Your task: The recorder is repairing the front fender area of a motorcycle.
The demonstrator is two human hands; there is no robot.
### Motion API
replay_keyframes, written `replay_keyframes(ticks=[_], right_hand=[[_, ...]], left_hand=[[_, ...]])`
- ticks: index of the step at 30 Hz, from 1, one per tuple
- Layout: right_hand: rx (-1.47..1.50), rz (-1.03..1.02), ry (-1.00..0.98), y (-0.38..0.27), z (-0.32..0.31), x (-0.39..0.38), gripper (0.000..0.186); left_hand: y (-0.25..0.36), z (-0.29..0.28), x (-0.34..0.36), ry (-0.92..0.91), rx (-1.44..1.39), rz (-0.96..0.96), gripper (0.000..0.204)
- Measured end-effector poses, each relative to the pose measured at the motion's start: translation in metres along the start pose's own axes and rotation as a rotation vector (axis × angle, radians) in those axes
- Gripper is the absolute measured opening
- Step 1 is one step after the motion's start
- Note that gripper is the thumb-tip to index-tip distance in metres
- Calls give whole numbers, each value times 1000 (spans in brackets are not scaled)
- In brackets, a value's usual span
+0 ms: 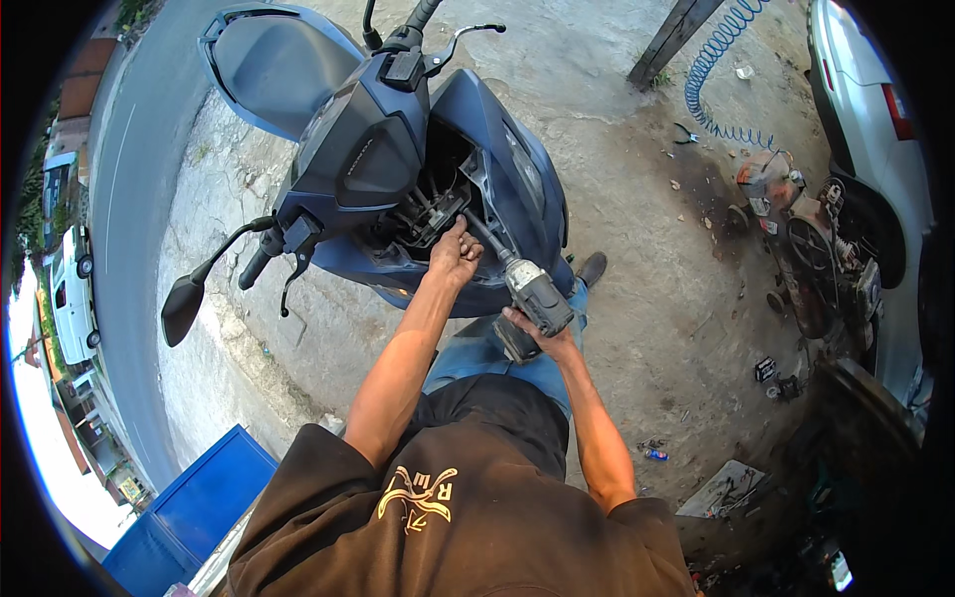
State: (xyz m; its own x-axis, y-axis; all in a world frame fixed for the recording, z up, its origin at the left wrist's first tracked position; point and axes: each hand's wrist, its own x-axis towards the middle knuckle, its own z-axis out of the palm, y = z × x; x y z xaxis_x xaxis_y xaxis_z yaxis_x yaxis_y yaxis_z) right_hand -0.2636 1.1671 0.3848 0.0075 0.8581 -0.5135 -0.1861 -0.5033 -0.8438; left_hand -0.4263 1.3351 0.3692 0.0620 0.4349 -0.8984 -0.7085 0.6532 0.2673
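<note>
A dark blue scooter (pixel 373 164) stands in front of me, its front body open. In my right hand (pixel 557 343) is a grey cordless impact wrench (pixel 537 296), gripped by the handle. A long extension (pixel 487 237) runs from the wrench up and left into the opening. My left hand (pixel 456 257) is beside the extension's far tip, fingers curled at the metal bracket (pixel 438 214) inside. What those fingers pinch, if anything, is too small to make out. Where the tip meets the bracket is partly hidden by the left fingers.
Pliers (pixel 686 133) lie on the ground near a coiled blue air hose (pixel 711 85). To the right are a dirty air compressor (pixel 811 244) and a parked silver car (pixel 860 90). A metal tray (pixel 723 489) sits lower right; a blue panel (pixel 199 507) stands lower left.
</note>
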Motion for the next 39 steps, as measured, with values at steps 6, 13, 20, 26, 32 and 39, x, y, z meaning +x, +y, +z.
replay_keyframes(ticks=[6,13,20,26,32,39], right_hand=[[31,139,-23,20,-4,7,32],[-196,-167,18,5,-6,8,27],[-292,-175,-99,-15,-28,16,26],[-320,-261,-53,-16,-28,15,28],[-267,-240,-60,-10,-33,13,34],[-280,-350,-81,22,-66,8,20]], left_hand=[[-2,1,-3,-1,-20,-6,29],[-4,-12,-53,-148,-17,12,59],[-3,-32,-95,-207,-105,28,26],[-2,-48,-116,-409,-156,114,13],[0,-45,-138,-498,-182,146,22],[-2,-35,-170,-615,-194,166,44]])
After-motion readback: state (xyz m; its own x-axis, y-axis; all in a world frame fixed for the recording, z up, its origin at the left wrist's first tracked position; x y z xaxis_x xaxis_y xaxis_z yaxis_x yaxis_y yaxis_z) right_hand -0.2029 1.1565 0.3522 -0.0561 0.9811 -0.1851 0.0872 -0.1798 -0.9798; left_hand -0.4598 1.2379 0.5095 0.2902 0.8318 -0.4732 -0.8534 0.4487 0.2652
